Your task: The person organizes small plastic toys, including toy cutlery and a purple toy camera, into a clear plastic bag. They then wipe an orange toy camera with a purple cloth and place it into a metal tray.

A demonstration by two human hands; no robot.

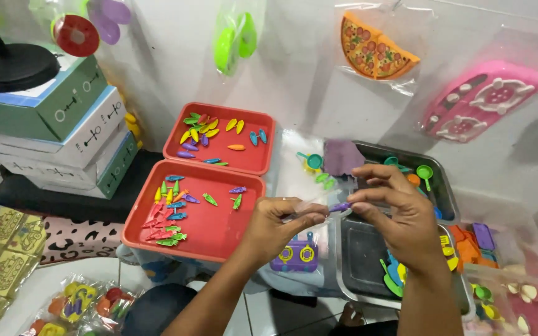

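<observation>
Both hands pinched: left hand (pixel 278 219) held a clear bag (pixel 309 207) mouth, right hand (pixel 388 205) fed a purple piece (pixel 340 206) squarely inward.

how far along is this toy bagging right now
Looks like early-to-mid work. Done: sealed toy packets lie at lower left. In hand: the left hand holds a small clear bag while the right hand pinches a small purple piece at its mouth. Left: many loose pieces remain in the two red trays and the metal trays.
</observation>
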